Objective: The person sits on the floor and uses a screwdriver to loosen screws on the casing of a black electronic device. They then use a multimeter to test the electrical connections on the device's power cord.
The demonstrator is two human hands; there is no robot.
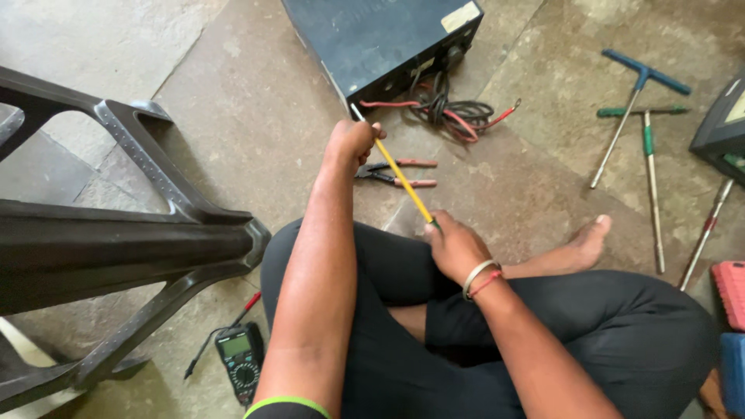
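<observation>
Both hands grip one yellow wire (400, 175), stretched taut: the left hand (353, 140) fisted on its far end, the right hand (454, 247) pinching its near end. On the floor (256, 116) lie one pair of pliers (396, 174), one multimeter (240, 361) and two T-wrenches (632, 116).

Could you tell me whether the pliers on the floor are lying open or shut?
Open: the pliers lie flat, their red handles spread apart.

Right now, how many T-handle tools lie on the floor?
2: a blue-handled T-wrench at upper right, and a green-handled T-wrench just beneath it, crossing nearby. Others may be hidden beyond the frame edge.
</observation>
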